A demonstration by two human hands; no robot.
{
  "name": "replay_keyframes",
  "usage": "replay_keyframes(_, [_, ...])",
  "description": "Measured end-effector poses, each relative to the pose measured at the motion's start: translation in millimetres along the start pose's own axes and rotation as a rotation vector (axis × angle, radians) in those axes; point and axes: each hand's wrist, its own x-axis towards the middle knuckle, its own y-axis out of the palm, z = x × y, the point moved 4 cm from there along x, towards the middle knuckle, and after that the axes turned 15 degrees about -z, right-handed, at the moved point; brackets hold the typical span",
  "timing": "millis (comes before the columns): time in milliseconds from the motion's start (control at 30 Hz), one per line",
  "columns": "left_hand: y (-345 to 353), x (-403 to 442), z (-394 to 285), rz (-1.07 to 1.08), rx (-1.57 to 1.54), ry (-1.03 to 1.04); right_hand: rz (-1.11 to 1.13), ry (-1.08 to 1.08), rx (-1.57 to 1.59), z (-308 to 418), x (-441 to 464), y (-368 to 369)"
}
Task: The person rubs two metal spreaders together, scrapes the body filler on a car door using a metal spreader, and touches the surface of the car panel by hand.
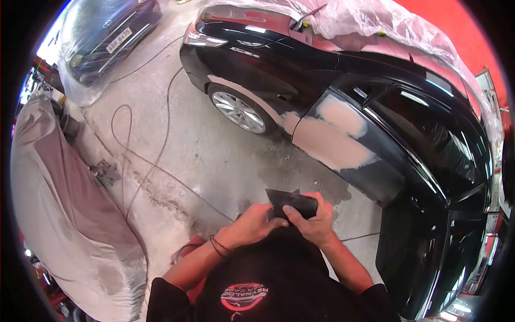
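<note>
My left hand (256, 222) and my right hand (316, 221) meet in front of my chest, both closed on a dark sheet of sandpaper (301, 205). It looks bent or folded, with one pointed corner sticking up above my left fingers. My right thumb presses on its near face, while my left thumb lies along the lower edge. Beyond my hands stands a black car (300, 70). Its side carries pale pinkish filler patches (335, 142), surrounded by dull grey sanded-looking areas.
Clear plastic film (370, 24) lies over the car's far side. A plastic-wrapped car (107, 37) is at the upper left, and a cloth-covered shape (70, 214) stands on the left. A thin hose (166, 121) loops across the concrete floor (198, 166).
</note>
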Motion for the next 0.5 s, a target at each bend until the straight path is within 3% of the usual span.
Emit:
replay_keyframes(67, [5,7,-6,0.013,-0.115,-0.114,-0.125,0.201,0.145,-19,5,-2])
replay_keyframes(133, [23,17,2,-0.021,-0.507,-0.352,-0.272,0.431,0.416,-41,7,-2])
replay_keyframes(200, [49,23,29,-0.127,-1.156,-0.709,-0.318,0.488,0.493,-62,3,-7])
replay_keyframes(267, [51,33,32,-0.076,-1.27,-0.832,-0.361,0.524,0.568,-64,6,-13])
replay_keyframes(300, [50,39,30,-0.053,-1.319,-0.891,-0.338,0.545,0.607,-69,7,-12])
replay_keyframes(367, [50,48,55,-0.076,-0.996,-0.79,-0.285,0.564,0.696,-86,17,-4])
replay_keyframes(400, [48,53,62,-0.085,-0.842,-0.742,-0.278,0.644,0.793,-95,22,3])
replay_keyframes(500, [31,61,83,-0.177,-0.777,-0.824,-0.263,0.865,1.031,-114,25,18])
